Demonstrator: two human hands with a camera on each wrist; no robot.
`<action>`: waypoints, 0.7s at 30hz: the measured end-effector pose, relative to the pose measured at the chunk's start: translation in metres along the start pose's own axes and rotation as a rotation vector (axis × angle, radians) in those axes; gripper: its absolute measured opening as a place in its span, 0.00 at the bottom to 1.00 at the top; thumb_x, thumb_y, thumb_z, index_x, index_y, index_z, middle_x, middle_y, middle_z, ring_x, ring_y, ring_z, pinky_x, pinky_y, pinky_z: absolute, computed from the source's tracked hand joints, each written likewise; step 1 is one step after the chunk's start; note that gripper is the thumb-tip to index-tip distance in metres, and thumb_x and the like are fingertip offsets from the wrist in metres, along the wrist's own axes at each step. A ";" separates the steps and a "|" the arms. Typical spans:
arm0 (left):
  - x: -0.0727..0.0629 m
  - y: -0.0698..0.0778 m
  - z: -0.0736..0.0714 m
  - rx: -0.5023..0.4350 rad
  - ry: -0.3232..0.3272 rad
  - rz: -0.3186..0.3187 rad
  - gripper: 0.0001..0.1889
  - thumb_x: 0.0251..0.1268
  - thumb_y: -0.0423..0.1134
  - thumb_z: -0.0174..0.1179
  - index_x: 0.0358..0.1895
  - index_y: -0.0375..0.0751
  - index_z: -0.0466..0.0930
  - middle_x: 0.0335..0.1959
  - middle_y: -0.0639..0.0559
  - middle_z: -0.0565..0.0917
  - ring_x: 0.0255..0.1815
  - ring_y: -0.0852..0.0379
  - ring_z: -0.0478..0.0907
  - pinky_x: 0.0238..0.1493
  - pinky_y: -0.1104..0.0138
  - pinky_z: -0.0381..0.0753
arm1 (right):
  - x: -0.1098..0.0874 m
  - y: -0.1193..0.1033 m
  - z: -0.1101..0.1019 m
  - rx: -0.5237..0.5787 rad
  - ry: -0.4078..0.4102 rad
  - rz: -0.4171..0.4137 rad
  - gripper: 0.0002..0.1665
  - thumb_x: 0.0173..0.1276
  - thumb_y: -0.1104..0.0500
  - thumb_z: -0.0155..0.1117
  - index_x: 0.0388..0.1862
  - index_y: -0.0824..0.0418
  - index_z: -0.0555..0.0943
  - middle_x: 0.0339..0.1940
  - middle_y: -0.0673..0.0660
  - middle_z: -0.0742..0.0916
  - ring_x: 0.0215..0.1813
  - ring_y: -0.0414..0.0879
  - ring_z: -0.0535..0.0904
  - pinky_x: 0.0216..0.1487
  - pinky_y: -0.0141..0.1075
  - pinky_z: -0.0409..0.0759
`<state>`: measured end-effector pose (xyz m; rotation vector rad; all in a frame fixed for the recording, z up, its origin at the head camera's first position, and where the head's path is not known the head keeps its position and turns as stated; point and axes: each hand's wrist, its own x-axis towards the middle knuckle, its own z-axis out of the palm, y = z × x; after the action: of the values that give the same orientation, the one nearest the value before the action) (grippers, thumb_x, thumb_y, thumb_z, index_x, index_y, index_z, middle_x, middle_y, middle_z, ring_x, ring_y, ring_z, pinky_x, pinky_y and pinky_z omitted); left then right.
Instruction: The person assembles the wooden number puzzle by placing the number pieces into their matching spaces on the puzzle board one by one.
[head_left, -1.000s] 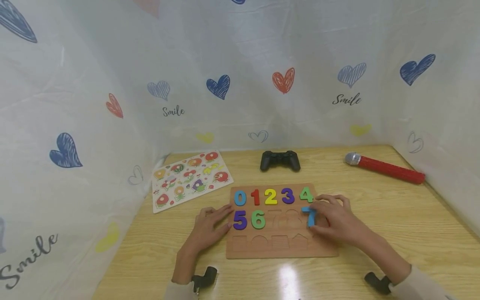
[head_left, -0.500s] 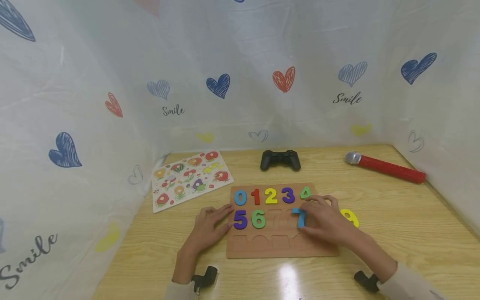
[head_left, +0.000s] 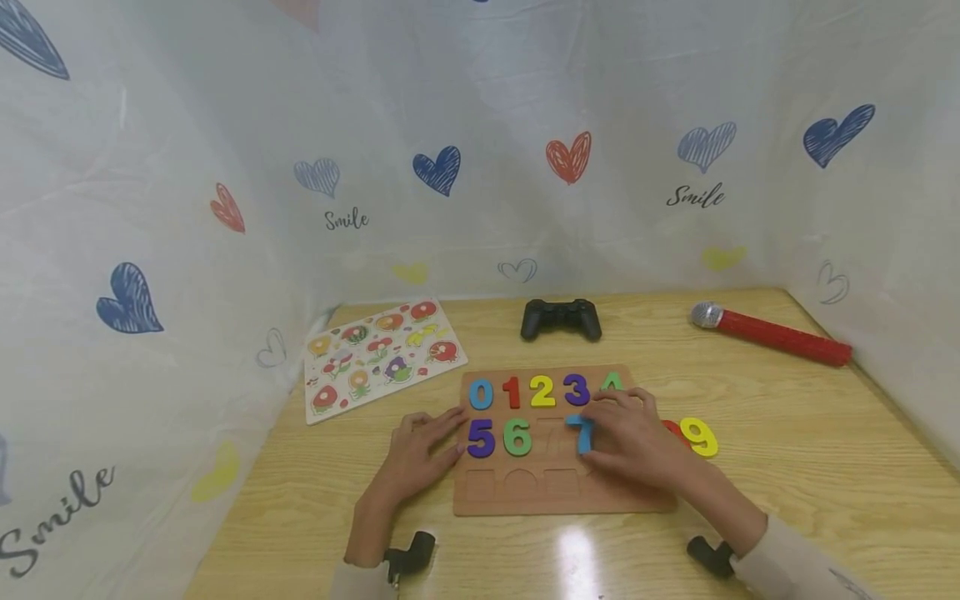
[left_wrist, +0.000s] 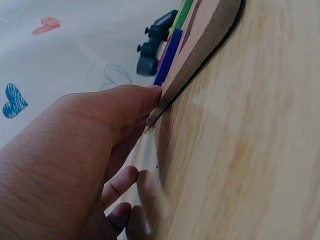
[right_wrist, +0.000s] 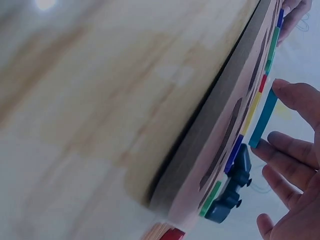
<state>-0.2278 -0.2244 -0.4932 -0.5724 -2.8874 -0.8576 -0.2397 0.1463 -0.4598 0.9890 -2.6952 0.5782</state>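
Note:
My right hand (head_left: 637, 437) pinches a blue number 7 puzzle piece (head_left: 583, 435) between thumb and fingertips. The piece (right_wrist: 264, 117) is raised above the wooden number board (head_left: 517, 507) in the right wrist view, with a gap under it. Pieces 0 to 6 sit in the board, the green 4 (head_left: 612, 382) partly covered by my hand. A 7-shaped recess (head_left: 550, 437) shows right of the green 6 (head_left: 517, 437). My left hand (head_left: 420, 458) touches the board's left edge with thumb and index finger apart; its thumb (left_wrist: 135, 100) lies close to the purple 5 (left_wrist: 169, 57).
Right of the board lie a yellow 9 (head_left: 699, 437) and a red piece (head_left: 672, 428) mostly hidden by my right hand. Behind are a fruit puzzle board (head_left: 382, 400), a black game controller (head_left: 561, 320) and a red microphone (head_left: 780, 335). Shape recesses line the board's front row.
My right hand has moved left over the board with the blue 7, nearer the 7-shaped recess. The yellow 9 has come into view behind it. The left hand has stayed in place.

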 end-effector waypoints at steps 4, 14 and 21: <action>0.000 -0.002 0.002 0.002 0.004 -0.004 0.27 0.70 0.54 0.59 0.70 0.56 0.74 0.73 0.64 0.69 0.59 0.51 0.62 0.60 0.43 0.58 | 0.004 -0.003 0.004 0.004 0.011 -0.010 0.27 0.57 0.47 0.78 0.53 0.56 0.84 0.51 0.49 0.88 0.63 0.57 0.72 0.61 0.62 0.52; 0.000 -0.002 0.002 0.008 0.003 -0.011 0.26 0.71 0.54 0.59 0.70 0.57 0.74 0.73 0.65 0.69 0.59 0.51 0.62 0.59 0.43 0.58 | 0.012 -0.008 0.011 -0.024 -0.007 -0.013 0.29 0.57 0.46 0.77 0.54 0.58 0.84 0.52 0.51 0.87 0.65 0.58 0.72 0.63 0.63 0.53; 0.001 -0.002 0.001 0.011 -0.004 -0.009 0.26 0.71 0.53 0.59 0.70 0.56 0.74 0.73 0.64 0.69 0.60 0.50 0.62 0.59 0.43 0.59 | 0.015 -0.010 0.014 -0.039 0.004 -0.027 0.28 0.57 0.45 0.78 0.53 0.57 0.85 0.51 0.48 0.87 0.65 0.57 0.72 0.63 0.63 0.54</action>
<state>-0.2292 -0.2251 -0.4954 -0.5609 -2.8989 -0.8428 -0.2453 0.1244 -0.4639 1.0111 -2.6753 0.5191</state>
